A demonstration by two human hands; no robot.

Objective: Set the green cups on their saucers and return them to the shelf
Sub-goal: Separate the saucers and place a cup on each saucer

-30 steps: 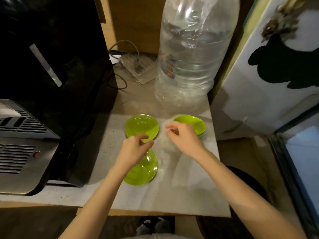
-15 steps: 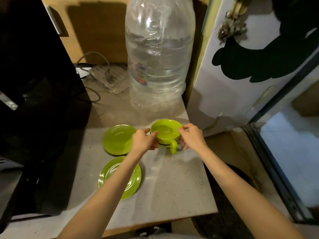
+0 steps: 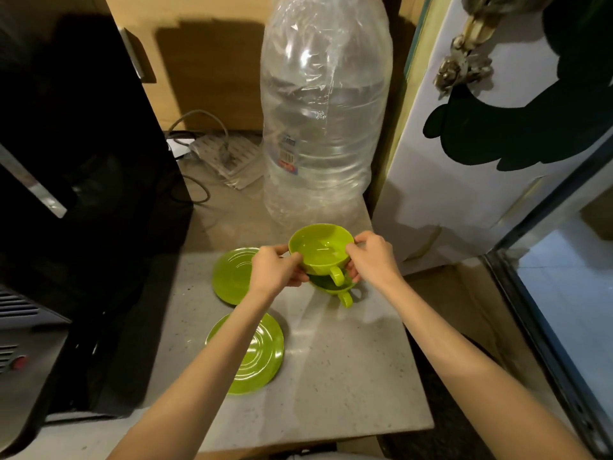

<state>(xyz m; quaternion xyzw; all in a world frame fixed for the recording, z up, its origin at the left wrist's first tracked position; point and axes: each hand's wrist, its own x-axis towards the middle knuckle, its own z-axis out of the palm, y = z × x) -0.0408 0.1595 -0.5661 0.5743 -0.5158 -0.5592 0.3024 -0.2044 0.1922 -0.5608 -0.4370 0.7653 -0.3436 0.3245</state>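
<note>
Green upper cup (image 3: 321,250), empty, glossy

view: head-worn, single | facing: forward and down — onto countertop (image 3: 348,376) | range: close, arm's reach

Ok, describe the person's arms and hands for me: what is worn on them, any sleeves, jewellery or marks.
Both arms are bare from the bottom of the picture to the wrist: no sleeves show. The left hand and the right hand have no gloves, and no rings, watch or bracelets are visible on them or on the wrists. No tattoos, plasters or other marks show. The arms are slim.
</note>
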